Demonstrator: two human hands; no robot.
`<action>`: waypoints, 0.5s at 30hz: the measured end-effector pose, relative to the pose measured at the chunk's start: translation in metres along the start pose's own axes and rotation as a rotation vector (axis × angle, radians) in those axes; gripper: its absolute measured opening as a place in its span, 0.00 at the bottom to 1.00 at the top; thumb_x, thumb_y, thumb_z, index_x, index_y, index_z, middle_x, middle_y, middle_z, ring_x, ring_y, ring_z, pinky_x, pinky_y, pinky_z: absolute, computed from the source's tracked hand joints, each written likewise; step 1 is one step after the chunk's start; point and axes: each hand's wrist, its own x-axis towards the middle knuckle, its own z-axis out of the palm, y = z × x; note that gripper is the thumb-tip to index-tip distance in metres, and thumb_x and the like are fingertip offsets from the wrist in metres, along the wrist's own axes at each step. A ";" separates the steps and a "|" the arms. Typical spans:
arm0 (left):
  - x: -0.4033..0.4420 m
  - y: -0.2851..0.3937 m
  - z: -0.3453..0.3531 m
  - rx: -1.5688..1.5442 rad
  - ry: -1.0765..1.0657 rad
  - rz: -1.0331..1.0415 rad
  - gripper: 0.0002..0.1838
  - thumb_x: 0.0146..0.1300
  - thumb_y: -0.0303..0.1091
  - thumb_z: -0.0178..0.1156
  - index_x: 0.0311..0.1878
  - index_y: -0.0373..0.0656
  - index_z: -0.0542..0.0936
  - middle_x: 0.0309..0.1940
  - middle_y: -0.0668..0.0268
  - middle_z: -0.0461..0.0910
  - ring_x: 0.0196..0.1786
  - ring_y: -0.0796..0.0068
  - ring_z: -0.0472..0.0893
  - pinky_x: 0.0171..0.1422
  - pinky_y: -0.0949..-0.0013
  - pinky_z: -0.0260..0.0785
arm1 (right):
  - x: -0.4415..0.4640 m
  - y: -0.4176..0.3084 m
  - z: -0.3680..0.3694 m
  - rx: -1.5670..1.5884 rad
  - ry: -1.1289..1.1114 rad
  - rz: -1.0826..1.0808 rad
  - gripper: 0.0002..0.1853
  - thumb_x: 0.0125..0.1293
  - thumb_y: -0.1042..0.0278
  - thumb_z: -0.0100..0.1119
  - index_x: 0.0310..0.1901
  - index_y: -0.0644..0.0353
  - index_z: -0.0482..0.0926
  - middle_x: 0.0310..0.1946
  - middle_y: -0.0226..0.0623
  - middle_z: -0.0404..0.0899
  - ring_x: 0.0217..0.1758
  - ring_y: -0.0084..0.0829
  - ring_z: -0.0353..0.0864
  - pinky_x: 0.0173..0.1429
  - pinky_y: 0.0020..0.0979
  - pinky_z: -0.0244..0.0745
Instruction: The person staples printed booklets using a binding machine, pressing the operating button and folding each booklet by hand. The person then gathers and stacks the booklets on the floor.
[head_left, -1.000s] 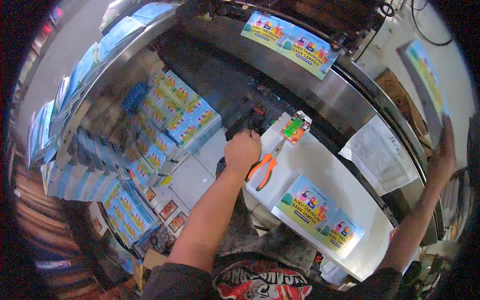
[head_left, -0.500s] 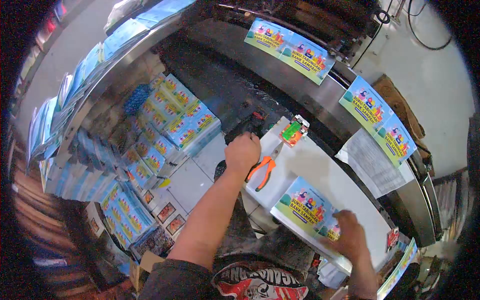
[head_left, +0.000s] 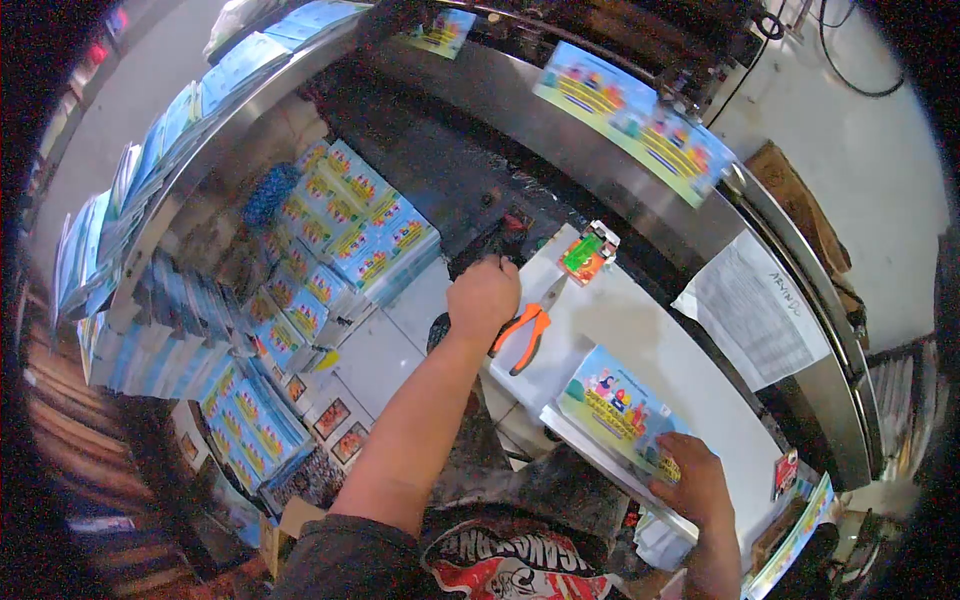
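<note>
My right hand point(head_left: 697, 482) is at the right end of a printed booklet cover point(head_left: 615, 405), its fingers closed on that edge. The cover is bright blue and yellow, lies skewed over a stack of like sheets, and has a doubled look from motion. My left hand point(head_left: 484, 298) is curled beside the far left end of the white table point(head_left: 640, 335), over a dark part; its fingertips are hidden. Close to it on the table lie orange-handled pliers point(head_left: 524, 338) and a small green and orange box point(head_left: 588, 254).
Two joined printed covers point(head_left: 635, 120), blurred, lie on the metal rail; another cover point(head_left: 440, 33) is further left. A handwritten paper sheet point(head_left: 757, 310) hangs on the machine's side. Stacks of printed covers point(head_left: 375, 235) stand on the tiled floor, with more booklets point(head_left: 165, 135) along the curved metal ledge.
The covers on the metal rail have moved up and left, uncovering the writing on the paper sheet. My right hand has closed on the table cover, which has shifted right. My left hand barely moved.
</note>
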 end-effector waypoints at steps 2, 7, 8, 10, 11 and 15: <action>0.001 -0.001 0.003 -0.010 0.048 0.018 0.21 0.68 0.44 0.46 0.37 0.39 0.83 0.35 0.48 0.84 0.39 0.46 0.84 0.47 0.48 0.76 | 0.001 0.007 -0.015 0.077 0.003 0.001 0.27 0.48 0.61 0.74 0.51 0.60 0.80 0.46 0.46 0.81 0.51 0.46 0.81 0.58 0.41 0.75; 0.000 0.001 -0.002 -0.027 0.015 0.003 0.20 0.68 0.44 0.47 0.37 0.39 0.83 0.36 0.48 0.84 0.39 0.46 0.84 0.47 0.48 0.76 | 0.014 0.022 -0.092 -0.121 0.141 0.262 0.12 0.61 0.72 0.58 0.45 0.64 0.82 0.34 0.50 0.83 0.41 0.48 0.83 0.51 0.40 0.76; 0.000 0.001 -0.003 -0.026 -0.004 -0.005 0.20 0.68 0.45 0.47 0.38 0.38 0.83 0.37 0.48 0.84 0.40 0.46 0.84 0.48 0.48 0.76 | 0.013 0.056 -0.108 -0.126 0.227 0.285 0.13 0.62 0.71 0.56 0.46 0.65 0.82 0.36 0.51 0.83 0.41 0.49 0.82 0.50 0.40 0.76; 0.001 -0.001 0.002 -0.032 0.017 0.003 0.20 0.68 0.45 0.47 0.38 0.38 0.83 0.37 0.48 0.84 0.40 0.46 0.84 0.48 0.48 0.76 | 0.020 0.085 -0.152 -0.262 0.595 0.327 0.16 0.68 0.72 0.49 0.55 0.65 0.77 0.49 0.49 0.80 0.53 0.42 0.79 0.58 0.37 0.73; 0.001 -0.002 0.003 -0.037 0.035 0.016 0.21 0.68 0.45 0.47 0.38 0.38 0.83 0.38 0.48 0.84 0.40 0.46 0.84 0.48 0.48 0.76 | 0.029 0.089 -0.176 -0.365 0.794 0.308 0.18 0.71 0.73 0.46 0.60 0.64 0.75 0.55 0.48 0.78 0.58 0.39 0.78 0.63 0.36 0.71; 0.001 0.003 -0.001 -0.025 -0.003 -0.011 0.20 0.68 0.44 0.47 0.38 0.38 0.83 0.38 0.48 0.84 0.40 0.47 0.84 0.48 0.49 0.76 | 0.098 0.109 -0.215 -0.415 1.044 0.077 0.22 0.73 0.77 0.43 0.66 0.58 0.71 0.66 0.44 0.72 0.68 0.33 0.72 0.69 0.34 0.66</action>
